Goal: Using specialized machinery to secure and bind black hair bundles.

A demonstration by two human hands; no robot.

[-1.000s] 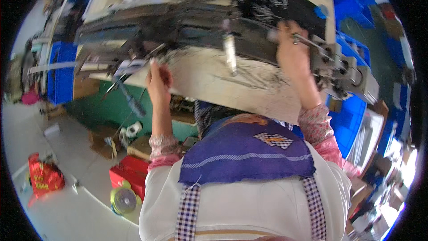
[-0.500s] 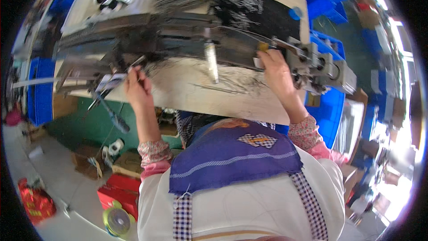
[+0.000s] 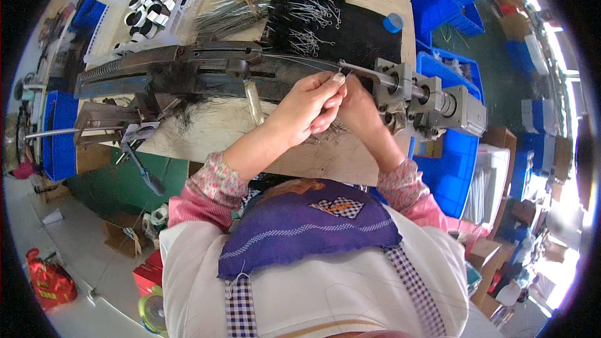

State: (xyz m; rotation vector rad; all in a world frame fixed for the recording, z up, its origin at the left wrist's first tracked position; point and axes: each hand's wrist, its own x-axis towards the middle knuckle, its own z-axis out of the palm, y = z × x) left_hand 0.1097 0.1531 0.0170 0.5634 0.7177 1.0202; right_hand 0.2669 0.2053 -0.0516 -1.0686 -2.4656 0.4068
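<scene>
My left hand (image 3: 308, 105) is closed, thumb and forefinger pinched together just left of the machine's metal spindle (image 3: 370, 72). Whatever sits in that pinch is too small to make out. Right beside it is my right hand (image 3: 362, 107), its fingers mostly hidden behind the left one and slightly blurred. Thin metal wires (image 3: 294, 58) stretch from the dark rail (image 3: 216, 74) to the spindle, passing just above both hands. A pale tube (image 3: 253, 103) slants down from the rail, left of my left hand.
Behind the rail, wire brushes with black bristles (image 3: 307, 25) lie on a black mat, beside a bundle of metal wires (image 3: 228, 9). A clear bin (image 3: 100, 40) holds black-and-white rolls. A blue cap (image 3: 392, 22) stands right. Blue crates (image 3: 460, 169) flank the table; loose bristles (image 3: 181, 112) litter it.
My left hand has moved right, from the rail's left end to beside my right hand. The right hand has shifted a little left. Wires now run across to the spindle in plain view.
</scene>
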